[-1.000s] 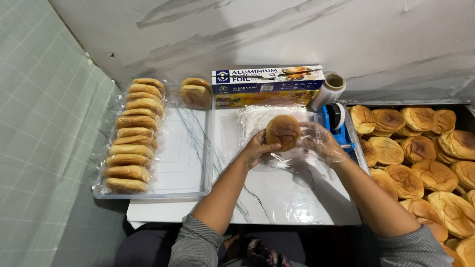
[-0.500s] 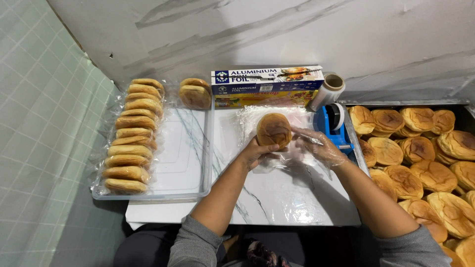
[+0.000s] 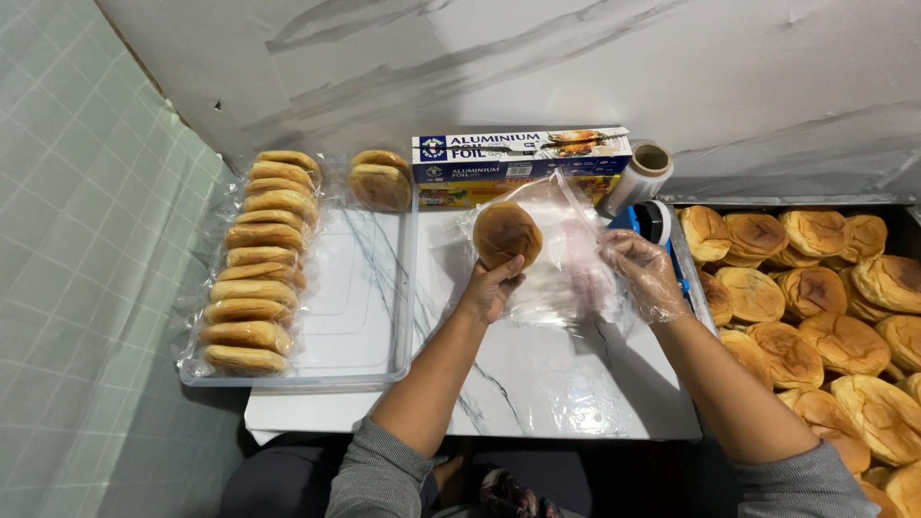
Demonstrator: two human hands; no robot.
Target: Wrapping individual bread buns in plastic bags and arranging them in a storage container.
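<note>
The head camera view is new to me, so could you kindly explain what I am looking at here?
No machine here: a person wears a camera on the head, so you look down along their own two arms. The left hand holds up a round browned bun. The right hand, in a thin clear glove, holds a sheet of clear plastic wrap spread behind the bun. Below them is a white marble-patterned table. On its left, a clear tray carries a row of wrapped buns. At the back lie a foil box and a roll of wrap. To the right, many unwrapped buns are piled up.
</note>
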